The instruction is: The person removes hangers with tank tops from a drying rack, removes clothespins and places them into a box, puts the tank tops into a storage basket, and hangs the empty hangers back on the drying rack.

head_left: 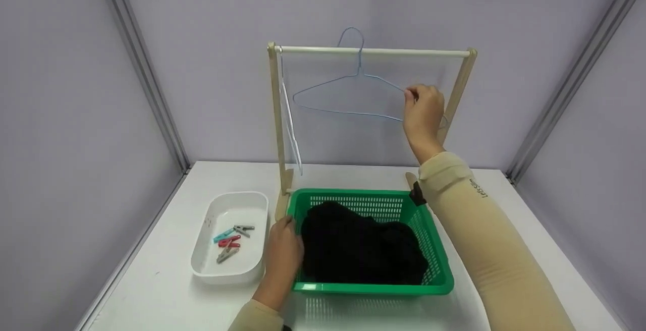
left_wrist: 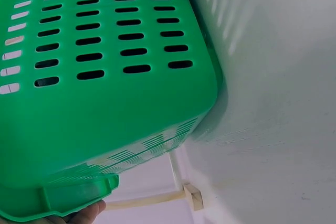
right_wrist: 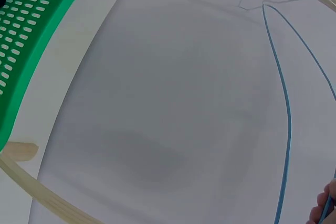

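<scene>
My right hand (head_left: 425,111) pinches the right shoulder of a blue wire hanger (head_left: 348,113); its hook is over the rack's white rail (head_left: 414,52). In the right wrist view, fingertips (right_wrist: 321,205) curl around the blue wire at the lower right edge. Below, my left hand (head_left: 285,250) grips the left rim of a green plastic basket (head_left: 373,288). The left wrist view shows fingers (left_wrist: 86,214) at that rim, by the basket's slotted side. Black cloth (head_left: 353,250) lies bunched in the basket.
A white hanger (head_left: 293,142) hangs edge-on at the rail's left end, beside the wooden post (head_left: 276,94). Left of the basket, a white tray (head_left: 199,250) holds several clothespins (head_left: 228,241). Grey panels (head_left: 75,119) enclose the white table (head_left: 156,275).
</scene>
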Available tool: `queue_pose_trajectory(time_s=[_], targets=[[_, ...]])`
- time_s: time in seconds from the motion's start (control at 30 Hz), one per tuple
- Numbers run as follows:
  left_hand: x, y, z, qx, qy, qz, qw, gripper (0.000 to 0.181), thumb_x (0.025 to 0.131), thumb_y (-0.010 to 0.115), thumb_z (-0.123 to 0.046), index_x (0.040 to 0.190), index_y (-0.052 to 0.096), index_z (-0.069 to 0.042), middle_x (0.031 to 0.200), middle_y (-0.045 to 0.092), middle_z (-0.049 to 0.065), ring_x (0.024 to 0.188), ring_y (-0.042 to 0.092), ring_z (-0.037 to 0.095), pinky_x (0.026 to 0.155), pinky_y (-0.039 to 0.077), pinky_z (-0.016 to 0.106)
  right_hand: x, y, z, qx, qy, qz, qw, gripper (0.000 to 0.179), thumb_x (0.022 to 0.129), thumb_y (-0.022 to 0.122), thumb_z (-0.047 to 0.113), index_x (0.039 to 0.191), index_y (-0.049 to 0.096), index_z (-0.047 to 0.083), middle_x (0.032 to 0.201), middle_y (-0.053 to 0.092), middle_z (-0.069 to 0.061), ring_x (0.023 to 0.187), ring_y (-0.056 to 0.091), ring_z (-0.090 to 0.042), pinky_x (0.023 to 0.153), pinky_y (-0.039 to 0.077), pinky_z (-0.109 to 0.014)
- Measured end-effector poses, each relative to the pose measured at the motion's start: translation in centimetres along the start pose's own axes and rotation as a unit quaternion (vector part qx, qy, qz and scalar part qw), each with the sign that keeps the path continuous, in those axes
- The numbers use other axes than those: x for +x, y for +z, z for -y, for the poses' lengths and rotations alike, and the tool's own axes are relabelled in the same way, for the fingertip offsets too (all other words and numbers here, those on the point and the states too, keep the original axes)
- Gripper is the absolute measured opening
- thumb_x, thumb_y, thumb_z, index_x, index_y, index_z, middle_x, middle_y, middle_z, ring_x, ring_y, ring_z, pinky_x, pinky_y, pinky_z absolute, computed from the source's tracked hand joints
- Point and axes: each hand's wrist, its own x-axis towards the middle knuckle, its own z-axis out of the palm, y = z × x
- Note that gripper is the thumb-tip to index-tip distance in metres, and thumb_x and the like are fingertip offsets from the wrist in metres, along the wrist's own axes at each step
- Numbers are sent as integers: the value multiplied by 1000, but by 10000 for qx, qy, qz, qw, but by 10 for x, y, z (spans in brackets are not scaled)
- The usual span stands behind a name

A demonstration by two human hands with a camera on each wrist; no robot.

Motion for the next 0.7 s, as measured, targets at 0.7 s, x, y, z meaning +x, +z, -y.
queue_pose_trajectory(time_s=[0.7], targets=[[2,4,-1,22,171,-116,9998,24,85,68,5,107,70,13,120,66,21,108,64,38,88,56,45,-35,19,-8,59,-132,483,9987,15,98,65,10,97,73,-4,95,66,-18,91,61,-31,83,48,-42]])
